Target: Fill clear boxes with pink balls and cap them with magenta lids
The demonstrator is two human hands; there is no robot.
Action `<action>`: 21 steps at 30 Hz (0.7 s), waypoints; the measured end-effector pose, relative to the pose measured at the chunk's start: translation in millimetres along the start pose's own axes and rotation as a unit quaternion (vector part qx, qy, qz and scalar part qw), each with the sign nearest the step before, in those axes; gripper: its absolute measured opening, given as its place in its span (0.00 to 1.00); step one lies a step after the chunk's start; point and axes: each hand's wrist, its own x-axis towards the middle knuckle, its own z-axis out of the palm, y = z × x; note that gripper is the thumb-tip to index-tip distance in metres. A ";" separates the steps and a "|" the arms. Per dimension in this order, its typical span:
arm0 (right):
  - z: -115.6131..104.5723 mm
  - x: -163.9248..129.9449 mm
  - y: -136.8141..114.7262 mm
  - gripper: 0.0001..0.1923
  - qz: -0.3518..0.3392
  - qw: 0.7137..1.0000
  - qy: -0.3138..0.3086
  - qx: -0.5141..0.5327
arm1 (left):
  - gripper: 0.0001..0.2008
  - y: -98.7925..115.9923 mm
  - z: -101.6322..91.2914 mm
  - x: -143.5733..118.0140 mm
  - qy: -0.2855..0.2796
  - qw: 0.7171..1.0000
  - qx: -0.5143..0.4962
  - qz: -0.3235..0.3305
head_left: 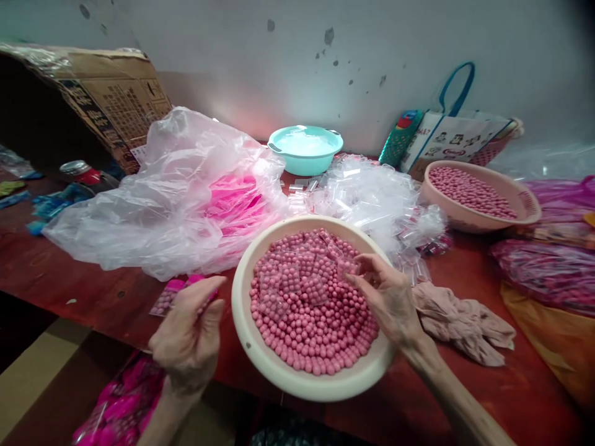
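A cream basin full of pink beads stands in front of me. Several small clear packets of beads lie on top of the loose ones. Over the basin's right side, my right hand pinches a clear packet of beads between thumb and fingers. Left of the rim is my left hand, its fingers curled in; what they hold, if anything, is hard to make out. Just behind that hand, bead packets with bright pink tops lie on the table, partly covered by it.
Behind the basin are a large clear plastic bag with pink film, a heap of clear plastic sleeves and a turquoise basin. A pink basin of beads and a crumpled cloth sit rightward. A cardboard box stands left.
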 end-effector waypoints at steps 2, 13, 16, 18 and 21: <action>4.3 -12.2 -13.6 0.08 0.011 0.996 -0.016 0.082 | 0.17 32.5 10.4 4.8 -0.114 0.986 -0.104 -0.058; -7.2 -33.0 -35.9 0.11 -0.056 0.988 -0.061 0.132 | 0.09 76.3 43.8 11.1 -0.357 0.740 -0.432 -0.372; -40.6 -32.8 7.7 0.15 0.001 0.994 0.062 -0.087 | 0.08 71.6 44.5 8.4 -0.336 0.783 -0.384 -0.356; -60.3 -38.8 47.0 0.18 0.043 0.944 0.102 -0.311 | 0.07 70.6 46.6 9.2 -0.331 0.829 -0.338 -0.298; -72.7 -53.0 98.6 0.16 0.048 0.928 0.084 -0.359 | 0.06 72.2 51.1 15.2 -0.321 0.885 -0.285 -0.182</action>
